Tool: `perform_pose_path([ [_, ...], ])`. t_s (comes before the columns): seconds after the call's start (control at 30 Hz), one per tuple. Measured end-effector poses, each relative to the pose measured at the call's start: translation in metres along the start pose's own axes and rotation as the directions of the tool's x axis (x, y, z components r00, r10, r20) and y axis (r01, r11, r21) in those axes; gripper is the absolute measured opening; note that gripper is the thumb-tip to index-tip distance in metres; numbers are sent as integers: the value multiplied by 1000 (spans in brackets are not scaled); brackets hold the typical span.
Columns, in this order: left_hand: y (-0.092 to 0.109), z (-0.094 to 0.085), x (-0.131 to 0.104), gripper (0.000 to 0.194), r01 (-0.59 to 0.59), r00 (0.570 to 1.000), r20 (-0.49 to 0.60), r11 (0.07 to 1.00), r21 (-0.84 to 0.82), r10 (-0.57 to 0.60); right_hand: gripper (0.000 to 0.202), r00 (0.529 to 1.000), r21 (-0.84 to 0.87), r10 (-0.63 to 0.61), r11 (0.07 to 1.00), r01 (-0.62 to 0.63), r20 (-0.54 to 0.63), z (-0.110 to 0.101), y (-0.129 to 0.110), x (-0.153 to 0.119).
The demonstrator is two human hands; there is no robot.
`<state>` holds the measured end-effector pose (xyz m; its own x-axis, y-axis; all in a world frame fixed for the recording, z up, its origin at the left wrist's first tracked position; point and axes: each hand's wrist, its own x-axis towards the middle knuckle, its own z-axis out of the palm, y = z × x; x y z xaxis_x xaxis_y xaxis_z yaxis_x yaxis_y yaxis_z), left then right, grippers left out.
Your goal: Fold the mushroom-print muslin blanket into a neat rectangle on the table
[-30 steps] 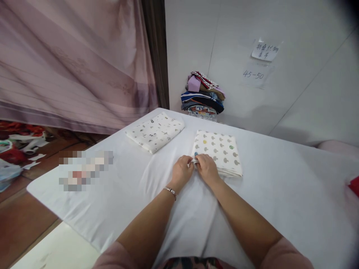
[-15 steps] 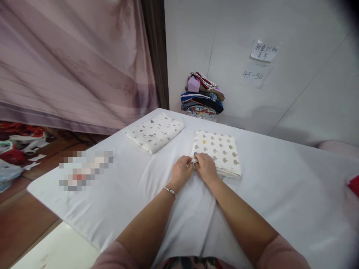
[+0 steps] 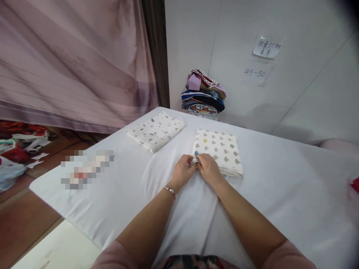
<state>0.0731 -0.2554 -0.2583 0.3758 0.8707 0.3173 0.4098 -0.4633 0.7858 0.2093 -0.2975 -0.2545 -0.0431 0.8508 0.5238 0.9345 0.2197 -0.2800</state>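
A folded white cloth (image 3: 220, 147) printed with grey tree-like shapes and a few coloured motifs lies flat in front of me. At its near left corner, my left hand (image 3: 183, 170) pinches the layered edge between thumb and fingers. Close beside it, my right hand (image 3: 208, 168) is closed on the same corner, its fingers bent over the layers. The fingertips partly hide the corner. Further left and back rests a second folded white cloth (image 3: 157, 130) with small dark prints, which neither hand touches.
A white-covered table (image 3: 126, 186) carries both cloths. Near its left edge is a pixelated patch (image 3: 86, 170). Behind the table rises a stack of folded fabrics (image 3: 204, 93) against the wall (image 3: 238, 30). A pink curtain (image 3: 78, 56) hangs at left; a red item (image 3: 355, 185) shows at right.
Both hands stay at the cloth's corner, with only slight finger movement. The whole view has shifted a little. The cloths lie as before.
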Motion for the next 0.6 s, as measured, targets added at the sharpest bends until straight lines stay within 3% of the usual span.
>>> perform_pose_path([
  [0.4, -1, -1, 3, 14, 29, 1000, 8, 996, 80, -30, 13, 998, 86, -7, 996, 2, 60, -12, 0, 2],
  [0.6, -1, -1, 3, 14, 39, 999, -6, 995, 87, -39, 20, 1000, 192, -5, 981, 1, 19, -15, 3, 2],
])
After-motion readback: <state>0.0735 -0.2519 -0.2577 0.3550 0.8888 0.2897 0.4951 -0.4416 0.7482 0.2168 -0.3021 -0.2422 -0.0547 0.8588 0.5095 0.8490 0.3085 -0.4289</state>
